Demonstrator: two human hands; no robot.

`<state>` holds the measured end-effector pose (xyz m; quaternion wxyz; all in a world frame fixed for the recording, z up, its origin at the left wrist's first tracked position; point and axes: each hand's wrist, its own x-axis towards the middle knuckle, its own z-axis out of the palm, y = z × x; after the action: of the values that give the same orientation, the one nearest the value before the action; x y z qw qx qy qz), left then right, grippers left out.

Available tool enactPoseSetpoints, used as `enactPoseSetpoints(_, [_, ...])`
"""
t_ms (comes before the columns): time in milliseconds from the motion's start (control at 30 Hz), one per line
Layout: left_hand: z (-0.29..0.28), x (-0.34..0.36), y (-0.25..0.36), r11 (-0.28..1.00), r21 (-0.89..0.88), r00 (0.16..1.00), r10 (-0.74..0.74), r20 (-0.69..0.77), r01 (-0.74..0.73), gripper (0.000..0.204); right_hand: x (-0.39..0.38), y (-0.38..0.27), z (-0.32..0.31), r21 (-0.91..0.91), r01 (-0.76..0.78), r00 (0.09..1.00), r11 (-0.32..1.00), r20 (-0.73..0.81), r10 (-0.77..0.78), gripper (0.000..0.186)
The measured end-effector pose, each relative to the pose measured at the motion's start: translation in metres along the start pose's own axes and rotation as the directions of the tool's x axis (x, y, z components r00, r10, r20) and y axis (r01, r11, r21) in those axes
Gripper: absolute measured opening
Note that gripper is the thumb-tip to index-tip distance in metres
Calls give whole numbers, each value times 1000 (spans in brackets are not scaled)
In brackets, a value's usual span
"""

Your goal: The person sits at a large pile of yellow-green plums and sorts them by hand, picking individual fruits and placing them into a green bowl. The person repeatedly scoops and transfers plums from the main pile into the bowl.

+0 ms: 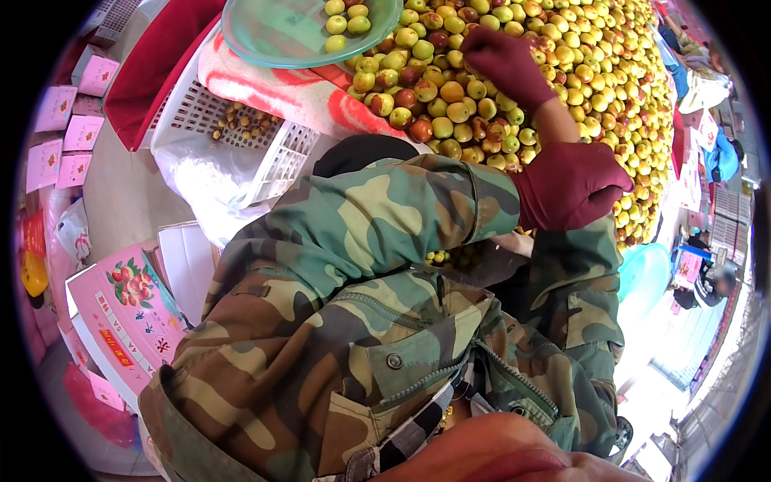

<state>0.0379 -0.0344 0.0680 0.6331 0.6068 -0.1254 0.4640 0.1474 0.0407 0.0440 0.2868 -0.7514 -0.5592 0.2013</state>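
My left hand (574,185), in a maroon glove, reaches across to the right, its fingers closed on my right camouflage sleeve (574,273) where bare forearm shows above it. Farther up, my right hand (502,64), also gloved in maroon, lies over a broad heap of yellow-green and reddish round fruit (594,72). Its fingers are curled down; anything inside them is hidden. A teal translucent basin (289,44) holding several fruits sits left of that hand, on a red-and-white cloth (249,84) beside the heap.
A white crate (281,161) with small fruit and plastic sheeting stands on the left, near pink printed boxes (120,313) and a red cloth (136,80). At right are a turquoise tub (642,277) and a person (707,289) farther off.
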Motion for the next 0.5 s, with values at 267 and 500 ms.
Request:
enactPoseSetpoints(267, [0,3,-2,996,48,997,72,-8,-72,13,-14,-25,20,-662,-60,931,747,233,281,39])
enactPoseSetpoints(500, [5,7,17,996,-40,996,86,23,-85,12,68,12,13,544,-416,909,728,234,345,45])
